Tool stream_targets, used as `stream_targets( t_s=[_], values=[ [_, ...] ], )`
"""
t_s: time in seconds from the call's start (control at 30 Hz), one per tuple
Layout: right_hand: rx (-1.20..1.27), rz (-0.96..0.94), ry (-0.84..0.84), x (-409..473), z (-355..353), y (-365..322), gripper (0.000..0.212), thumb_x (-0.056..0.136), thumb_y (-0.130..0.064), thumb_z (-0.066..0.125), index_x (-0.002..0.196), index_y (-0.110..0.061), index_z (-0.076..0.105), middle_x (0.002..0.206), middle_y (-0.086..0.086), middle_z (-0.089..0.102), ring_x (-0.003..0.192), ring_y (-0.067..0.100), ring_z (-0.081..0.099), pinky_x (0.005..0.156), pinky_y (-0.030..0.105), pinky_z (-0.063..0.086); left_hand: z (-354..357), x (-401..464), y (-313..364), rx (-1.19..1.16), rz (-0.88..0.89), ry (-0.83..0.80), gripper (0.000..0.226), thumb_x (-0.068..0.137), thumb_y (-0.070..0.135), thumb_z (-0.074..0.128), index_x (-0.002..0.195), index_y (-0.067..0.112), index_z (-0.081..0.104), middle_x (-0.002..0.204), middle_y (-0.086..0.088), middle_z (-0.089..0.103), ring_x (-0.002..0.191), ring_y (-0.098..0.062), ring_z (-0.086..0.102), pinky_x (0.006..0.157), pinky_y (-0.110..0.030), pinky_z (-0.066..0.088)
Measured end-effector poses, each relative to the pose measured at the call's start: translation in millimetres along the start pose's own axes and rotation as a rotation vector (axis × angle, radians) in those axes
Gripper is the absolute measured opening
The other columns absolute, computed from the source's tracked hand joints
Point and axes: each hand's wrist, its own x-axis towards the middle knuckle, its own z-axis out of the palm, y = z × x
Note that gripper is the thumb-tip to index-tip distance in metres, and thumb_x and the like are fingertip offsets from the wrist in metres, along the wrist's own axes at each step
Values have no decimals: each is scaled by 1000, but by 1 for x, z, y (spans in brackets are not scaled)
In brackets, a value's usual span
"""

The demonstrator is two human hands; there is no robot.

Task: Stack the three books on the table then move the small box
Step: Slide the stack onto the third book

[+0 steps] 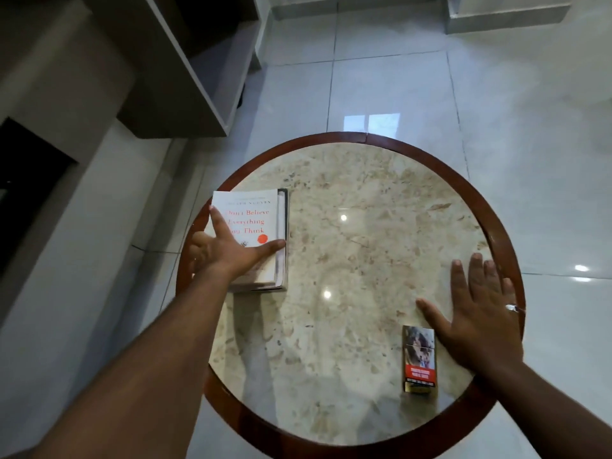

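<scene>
A glossy white tiled floor (pixel 397 77) surrounded a round table (pixel 347 260) with a beige marble top and a dark wooden rim. You looked straight down on it, both bare arms reaching forward.

Your left hand (pixel 225 250) lay spread open on a stack of books (pixel 261 240) at the table's left edge, index finger pointing up the cover and thumb stretched across it to the right. The top book (pixel 251 213) was white with red lettering; beneath your palm, the page edges of other books showed, though how many was hard to tell.

Your right hand (pixel 477 313) rested flat and open on the marble near the right rim, fingers spread, gripping nothing. A ring (pixel 511 308) sat on one finger. The small box (pixel 419 359) lay just left of your right palm, below the thumb, close to touching it. It was well apart from the books, across the table from your left hand.
</scene>
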Motion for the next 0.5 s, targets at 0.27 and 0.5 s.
stream_targets(
  t_s=[0.27, 0.5],
  values=[
    [13, 7, -10, -2, -6, -4, 97, 85, -82, 15, 159, -20, 6, 168, 8, -6, 155, 26, -3, 124, 50, 2, 18, -4, 2, -21, -23, 41, 148, 36, 94, 59, 150, 31, -12, 147, -21, 28, 126, -42, 37, 100, -53, 35],
    [18, 15, -36, -2, -15, -10, 100, 82, -82, 12, 159, -19, 5, 167, 7, -9, 155, 27, -5, 125, 49, 0, 25, -4, 7, 8, -9, 53, 143, 41, 94, 58, 150, 29, -8, 144, -20, 33, 119, -37, 41, 95, -49, 38]
  ],
)
